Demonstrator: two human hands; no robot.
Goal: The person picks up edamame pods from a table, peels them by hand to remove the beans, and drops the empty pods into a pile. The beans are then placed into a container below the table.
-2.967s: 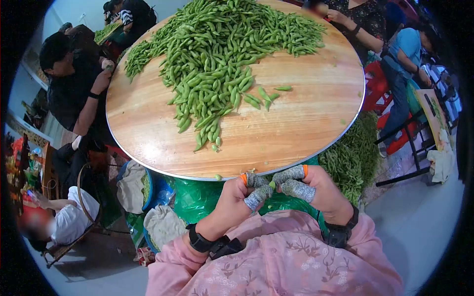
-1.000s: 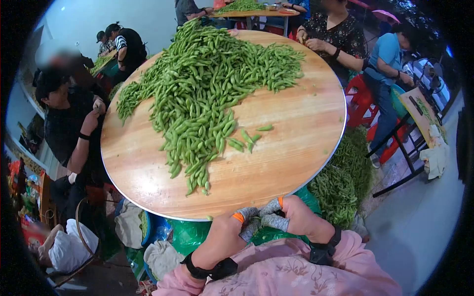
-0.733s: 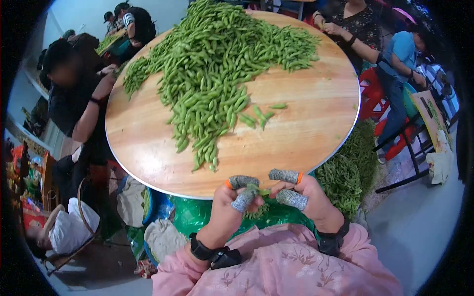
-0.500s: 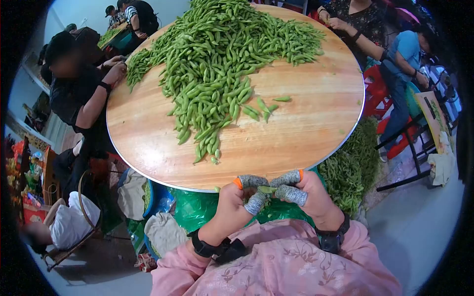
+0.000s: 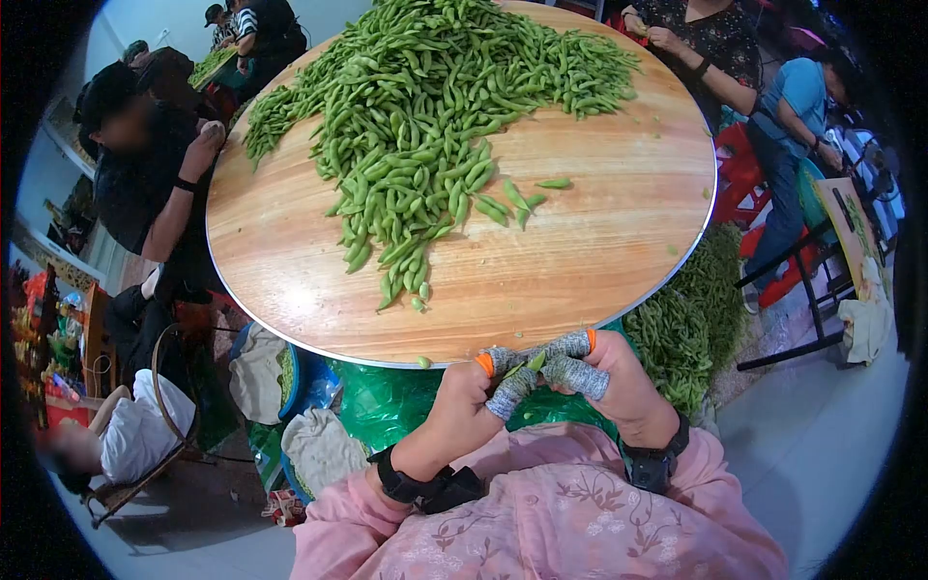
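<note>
Over the table's near edge, my left hand point(image 5: 458, 404) and my right hand point(image 5: 624, 389) meet fingertip to fingertip. Grey knitted sleeves with orange rims cover the thumbs and forefingers. Both hands are closed on a small green soybean pod point(image 5: 536, 362), pinched between the covered tips; part of it is hidden by the fingers. Beyond them, a large heap of green soybean pods point(image 5: 406, 116) covers much of the round wooden table point(image 5: 599, 242). A few pods point(image 5: 512, 201) lie apart from the heap, and a loose green bean point(image 5: 423, 362) sits at the rim near my left hand.
Green plastic point(image 5: 382, 401) hangs below the table edge. A blue tub point(image 5: 311, 387) and pale cloths point(image 5: 324, 449) are at lower left. Pods or husks point(image 5: 691, 319) are piled on the floor at right. Other people sit around, one at the table's left point(image 5: 145, 184).
My hands have shifted slightly, the left one a little to the right, and the pod between them now tilts upward. The person at the left has raised a hand from the pods.
</note>
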